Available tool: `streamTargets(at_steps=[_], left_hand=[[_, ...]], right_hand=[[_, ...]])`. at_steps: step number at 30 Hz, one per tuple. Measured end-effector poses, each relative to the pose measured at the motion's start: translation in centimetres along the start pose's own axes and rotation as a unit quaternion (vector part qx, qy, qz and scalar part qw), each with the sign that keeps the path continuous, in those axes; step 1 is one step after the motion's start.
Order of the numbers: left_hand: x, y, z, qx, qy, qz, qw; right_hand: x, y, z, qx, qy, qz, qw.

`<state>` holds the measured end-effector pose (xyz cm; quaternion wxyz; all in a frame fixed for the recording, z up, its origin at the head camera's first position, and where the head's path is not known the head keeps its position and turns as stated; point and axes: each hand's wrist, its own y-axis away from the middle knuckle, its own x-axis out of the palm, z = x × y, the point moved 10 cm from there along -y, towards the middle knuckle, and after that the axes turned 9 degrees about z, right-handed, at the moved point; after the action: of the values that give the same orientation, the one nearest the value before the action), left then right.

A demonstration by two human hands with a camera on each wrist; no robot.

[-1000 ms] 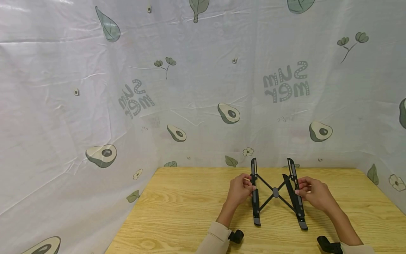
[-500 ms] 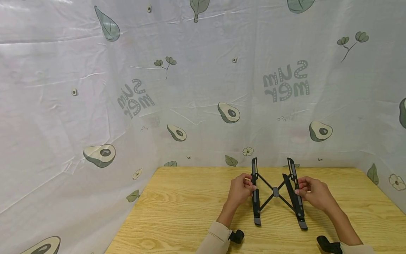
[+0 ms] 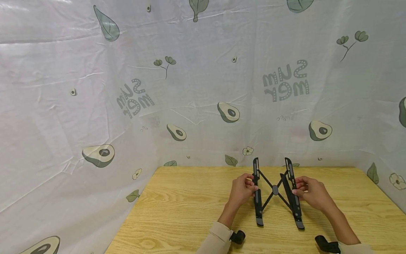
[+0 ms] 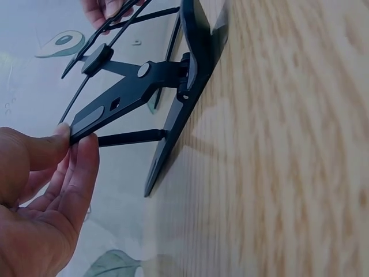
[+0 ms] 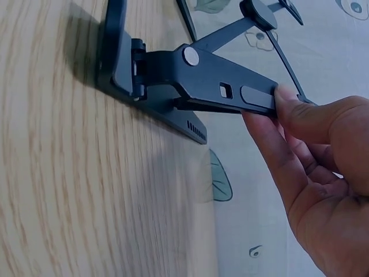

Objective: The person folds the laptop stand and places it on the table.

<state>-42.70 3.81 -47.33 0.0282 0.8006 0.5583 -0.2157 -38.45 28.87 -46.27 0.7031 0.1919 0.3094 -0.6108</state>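
A black folding laptop stand (image 3: 275, 190) stands unfolded on the wooden table, its two side arms joined by an X-shaped brace with an oval hub. My left hand (image 3: 242, 189) pinches the left arm about midway, thumb on top and fingers beneath. On the other side, my right hand (image 3: 312, 192) pinches the right arm in the same way. In the left wrist view, the thumb and fingers of the left hand (image 4: 49, 190) grip the raised arm's edge. The right wrist view has the right hand (image 5: 317, 156) holding its arm beside a grey pad, with the base bar below.
The wooden table (image 3: 177, 204) reaches back to a pale plastic curtain (image 3: 196, 88) printed with avocados and leaves, which also hangs along the left side. Black camera mounts (image 3: 238, 237) sit at both wrists, by the beige sleeves (image 3: 215, 238).
Both hands have moved slightly toward each other, bringing the stand's two side arms closer together and narrowing the X brace. The grip of each hand looks unchanged.
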Motion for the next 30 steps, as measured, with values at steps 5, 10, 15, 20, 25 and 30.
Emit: streamTargets(at_steps=[5, 10, 15, 20, 25, 30], left_hand=[[0.36, 0.05, -0.13, 0.001, 0.004, 0.005, 1.0000], [0.46, 0.14, -0.26, 0.001, 0.001, 0.004, 1.0000], [0.50, 0.10, -0.34, 0.006, -0.007, 0.002, 1.0000], [0.60, 0.13, -0.39, 0.006, -0.003, 0.004, 1.0000], [0.62, 0.11, -0.37, 0.009, -0.003, 0.003, 1.0000], [0.69, 0.09, -0.39, 0.012, -0.005, 0.004, 0.9999]], right_hand=[[0.43, -0.12, 0.26, -0.006, -0.006, 0.005, 1.000], [0.51, -0.07, 0.52, -0.007, -0.003, 0.005, 1.000], [0.57, -0.08, 0.51, -0.003, -0.007, 0.009, 1.000], [0.60, -0.09, 0.54, 0.000, -0.007, 0.010, 1.000], [0.65, -0.14, 0.52, -0.002, -0.001, 0.008, 1.000], [0.73, -0.14, 0.41, 0.000, -0.004, 0.010, 1.000]])
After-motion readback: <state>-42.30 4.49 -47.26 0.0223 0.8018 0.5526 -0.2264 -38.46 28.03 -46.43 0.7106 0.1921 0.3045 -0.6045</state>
